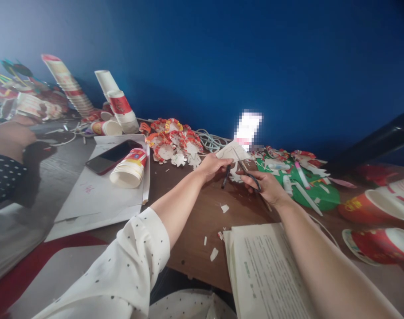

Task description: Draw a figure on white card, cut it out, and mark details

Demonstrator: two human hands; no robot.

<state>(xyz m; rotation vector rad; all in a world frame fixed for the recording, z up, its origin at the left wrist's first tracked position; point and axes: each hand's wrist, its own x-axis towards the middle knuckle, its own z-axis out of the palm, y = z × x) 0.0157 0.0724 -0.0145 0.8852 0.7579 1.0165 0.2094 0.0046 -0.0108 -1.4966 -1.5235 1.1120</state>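
My left hand pinches the near left edge of a pale piece of paper above the middle of the brown table. In my right hand is a pair of scissors with dark handle loops, fingers closed round them. The blades point away from me and reach over the paper; whether they are parted I cannot make out. A dark pen-like stick shows just under the paper, between the hands. Beneath them lies a white cut scrap, partly hidden.
Red-and-white cut paper pieces pile up behind my left hand. Markers lie on a green sheet at right. Paper cups, a phone and another person's arm are left. Printed sheets lie in front.
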